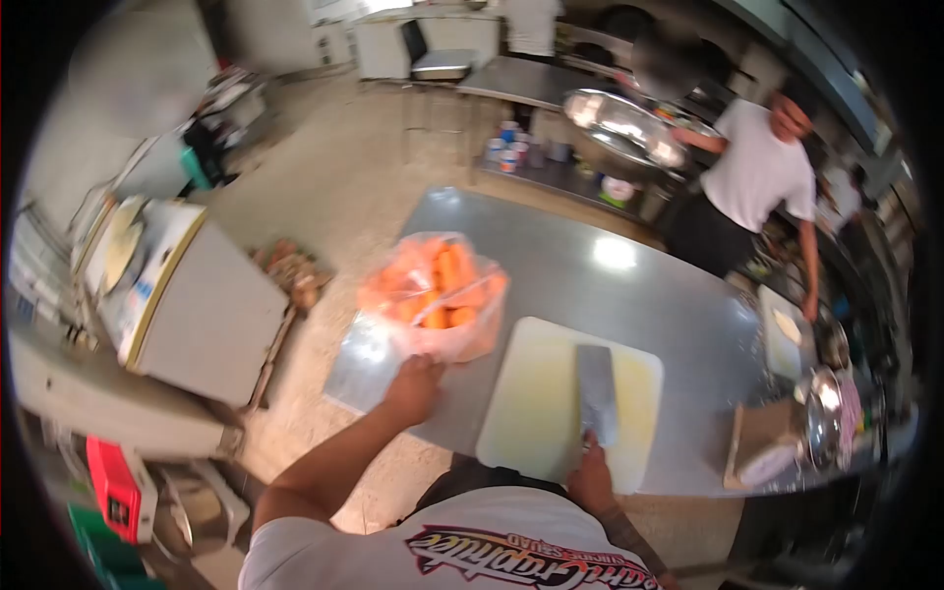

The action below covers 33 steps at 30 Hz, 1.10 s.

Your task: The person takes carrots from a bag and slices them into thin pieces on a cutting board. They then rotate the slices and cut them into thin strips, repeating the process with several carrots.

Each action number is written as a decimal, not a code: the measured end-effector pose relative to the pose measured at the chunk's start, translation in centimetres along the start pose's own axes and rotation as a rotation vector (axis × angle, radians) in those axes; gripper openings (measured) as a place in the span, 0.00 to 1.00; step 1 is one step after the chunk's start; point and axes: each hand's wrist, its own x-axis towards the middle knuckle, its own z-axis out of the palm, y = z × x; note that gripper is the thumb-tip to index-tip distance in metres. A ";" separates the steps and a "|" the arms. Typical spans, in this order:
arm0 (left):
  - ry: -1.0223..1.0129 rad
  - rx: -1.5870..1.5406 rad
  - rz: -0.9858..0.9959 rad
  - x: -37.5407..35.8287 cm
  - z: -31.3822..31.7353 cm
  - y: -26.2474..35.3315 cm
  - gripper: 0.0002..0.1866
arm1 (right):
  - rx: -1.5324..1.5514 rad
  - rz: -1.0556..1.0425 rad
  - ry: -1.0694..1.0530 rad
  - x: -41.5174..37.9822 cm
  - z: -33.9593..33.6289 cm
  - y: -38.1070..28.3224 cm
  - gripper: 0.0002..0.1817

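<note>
A clear plastic bag of orange carrots (447, 285) rests on the steel table (551, 256) toward its left end. My left hand (415, 385) is closed on the bag's near edge, its fingertips partly hidden. To the right lies a white cutting board (531, 393) with yellowish stains. Over the board is a cleaver (595, 379) with a wide rectangular blade pointing away from me. My right hand (591, 477) is wrapped around its handle at the board's near edge.
A co-worker (762, 157) in a white shirt stands beyond the table at right, near a large shiny metal bowl (624, 126). On the table's right end are a cardboard box (762, 442), a metal bowl (824, 418) and another board (782, 334). A white chest (206, 295) stands left.
</note>
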 end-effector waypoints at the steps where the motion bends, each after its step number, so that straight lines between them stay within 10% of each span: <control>1: 0.006 -0.051 -0.052 -0.3 1.6 0.0 0.22 | 0.108 0.121 -0.057 0.9 -4.5 -4.1 0.41; 7: 0.414 -0.335 -0.165 -2.1 7.0 4.9 0.14 | 0.261 0.394 -0.134 0.7 -7.2 -6.2 0.38; 16: 0.299 -2.045 -0.576 -0.1 -3.3 3.4 0.16 | 0.320 -0.185 -0.061 3.8 -5.4 -9.6 0.37; 26: -0.077 -2.439 0.239 -0.5 -3.6 -1.8 0.27 | 1.350 0.019 -0.543 6.5 -9.8 -16.5 0.25; 33: 0.020 -2.189 0.127 1.4 -6.8 1.8 0.22 | 1.782 0.079 -0.537 3.2 -8.5 -15.3 0.26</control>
